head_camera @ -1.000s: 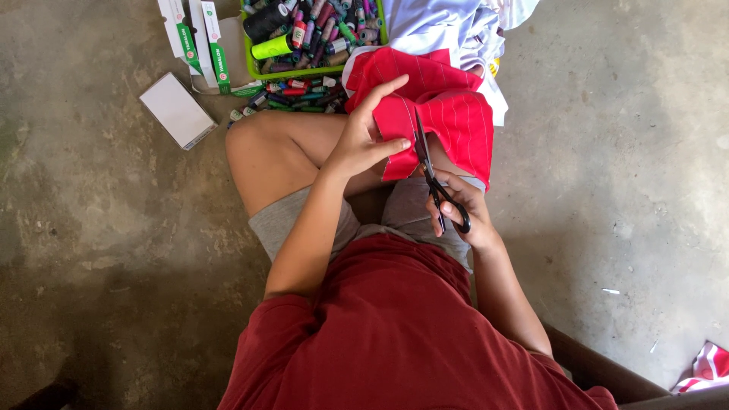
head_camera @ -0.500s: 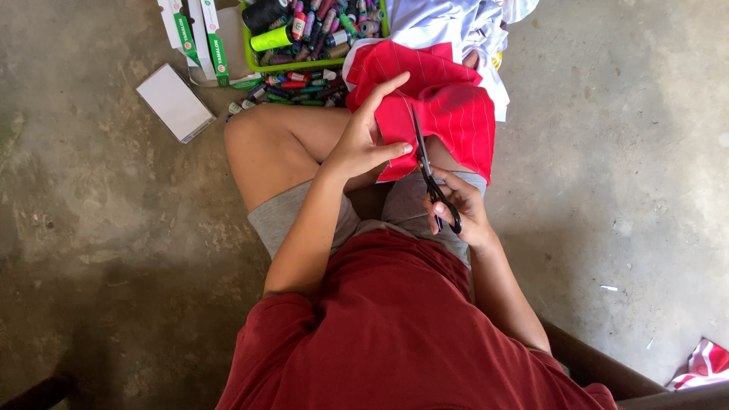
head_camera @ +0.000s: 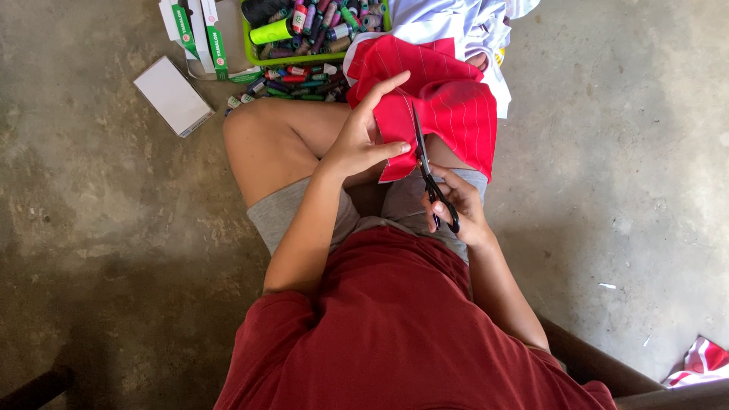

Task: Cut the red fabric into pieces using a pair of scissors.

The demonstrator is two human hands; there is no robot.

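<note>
On lap: left hand (head_camera: 363, 140) pinches red cloth (head_camera: 444, 106); right hand (head_camera: 456, 206) grips scissors (head_camera: 427, 168), blades partly hidden.

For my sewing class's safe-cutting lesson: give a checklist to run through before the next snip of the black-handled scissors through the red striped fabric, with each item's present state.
1. Right hand grips the black-handled scissors: ok.
2. Left hand holds the red striped fabric flat beside the blades: ok.
3. Left thumb clear of the blades: cannot tell, it lies very near.
4. Bare thigh away from the blade tips: ok.
5. Cut line marked on the cloth: cannot tell.
6. Green tray of thread spools out of the cutting path: ok.
</note>
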